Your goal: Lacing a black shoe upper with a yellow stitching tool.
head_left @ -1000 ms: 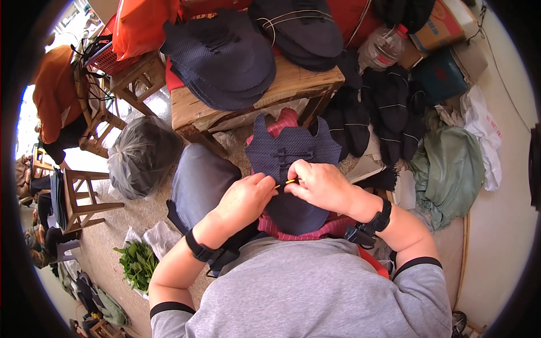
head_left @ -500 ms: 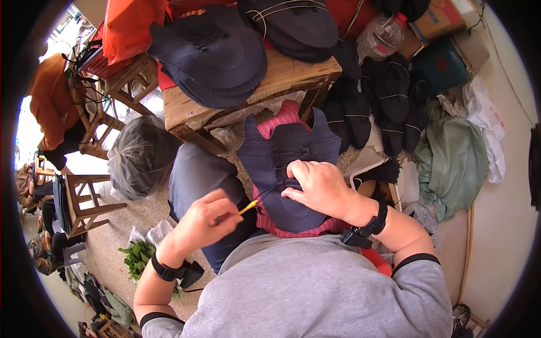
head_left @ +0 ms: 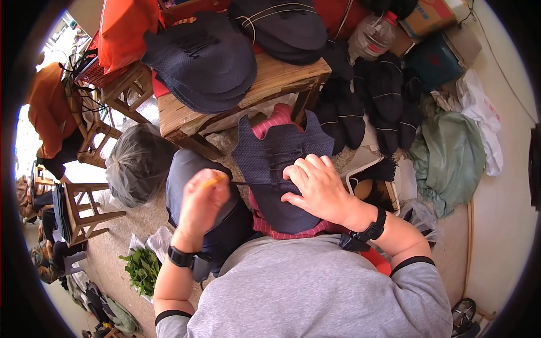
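Observation:
Across my lap lies a dark blue textured fabric piece (head_left: 267, 147) with notched upper edges and a row of short dark strands down its middle. Beneath it shows a red striped cloth (head_left: 274, 228). My right hand (head_left: 316, 186) grips the piece at its right side, thumb and bent fingers against the strands. Off to the left, my left hand (head_left: 202, 201) is raised and closed around a slim yellow-handled tool (head_left: 212, 181); motion blurs it, and its working end cannot be made out. A dark strand (head_left: 248, 183) stretches from near this hand to the piece.
A wooden bench (head_left: 189, 121) ahead carries stacked dark fabric pieces (head_left: 205, 62). To its right are dark bundles (head_left: 389, 93), a plastic bottle (head_left: 372, 36) and a green sack (head_left: 451, 152). A grey plastic bag (head_left: 138, 163), green leaves (head_left: 141, 269) and wooden stools (head_left: 84, 208) stand left.
My left hand has risen and moved slightly left, turning with the yellow-handled tool; the dark strand now runs nearly level. My right hand stays on the fabric piece. The view has shifted a little.

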Available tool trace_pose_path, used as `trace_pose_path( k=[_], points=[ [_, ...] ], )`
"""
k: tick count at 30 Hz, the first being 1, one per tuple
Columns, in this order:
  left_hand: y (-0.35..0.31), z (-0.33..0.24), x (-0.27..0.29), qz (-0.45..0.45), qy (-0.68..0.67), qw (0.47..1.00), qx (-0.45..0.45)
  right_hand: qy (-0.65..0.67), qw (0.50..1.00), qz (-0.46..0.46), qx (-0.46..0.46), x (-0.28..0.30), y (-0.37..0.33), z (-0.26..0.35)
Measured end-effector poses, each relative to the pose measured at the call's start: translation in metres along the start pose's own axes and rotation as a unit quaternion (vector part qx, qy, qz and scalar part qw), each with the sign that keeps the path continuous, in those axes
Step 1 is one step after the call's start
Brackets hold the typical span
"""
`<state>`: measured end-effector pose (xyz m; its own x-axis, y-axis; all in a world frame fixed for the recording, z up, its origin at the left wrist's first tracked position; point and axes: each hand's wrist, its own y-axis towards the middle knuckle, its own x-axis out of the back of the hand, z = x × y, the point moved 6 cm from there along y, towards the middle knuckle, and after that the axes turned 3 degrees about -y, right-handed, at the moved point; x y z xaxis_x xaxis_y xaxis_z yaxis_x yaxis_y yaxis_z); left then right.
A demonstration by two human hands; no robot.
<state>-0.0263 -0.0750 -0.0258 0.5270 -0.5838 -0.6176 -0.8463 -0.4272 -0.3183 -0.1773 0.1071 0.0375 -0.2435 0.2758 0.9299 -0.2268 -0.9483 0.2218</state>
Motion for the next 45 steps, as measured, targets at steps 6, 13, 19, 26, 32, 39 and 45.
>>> trace_pose_path(
  k=[6, 13, 19, 26, 32, 39, 45],
  points=[
    [-0.006, -0.064, 0.056, -0.053, -0.142, 0.978, -0.145, 0.052, 0.998, -0.034, -0.03, -0.002, -0.007, -0.005],
    [-0.013, -0.064, 0.031, -0.115, -0.062, 0.98, -0.152, 0.192, 0.977, -0.044, -0.076, -0.003, -0.011, -0.026],
    [-0.013, -0.002, -0.068, 0.129, 0.192, 0.972, 0.041, 0.396, 0.918, 0.015, 0.026, 0.011, 0.013, 0.0],
    [-0.01, 0.02, -0.103, 0.277, 0.316, 0.907, 0.021, 0.722, 0.664, 0.008, -0.192, -0.003, -0.006, -0.029],
    [-0.007, 0.02, -0.096, 0.241, 0.483, 0.836, -0.099, 0.586, 0.763, 0.067, -0.265, 0.002, -0.035, -0.079],
    [-0.004, 0.026, -0.113, 0.24, 0.654, 0.657, -0.288, 0.353, 0.901, 0.162, -0.192, 0.006, -0.042, -0.084],
    [0.0, 0.029, -0.112, 0.27, 0.664, 0.644, -0.266, 0.325, 0.91, 0.182, -0.181, 0.0, -0.035, -0.08]
  ],
)
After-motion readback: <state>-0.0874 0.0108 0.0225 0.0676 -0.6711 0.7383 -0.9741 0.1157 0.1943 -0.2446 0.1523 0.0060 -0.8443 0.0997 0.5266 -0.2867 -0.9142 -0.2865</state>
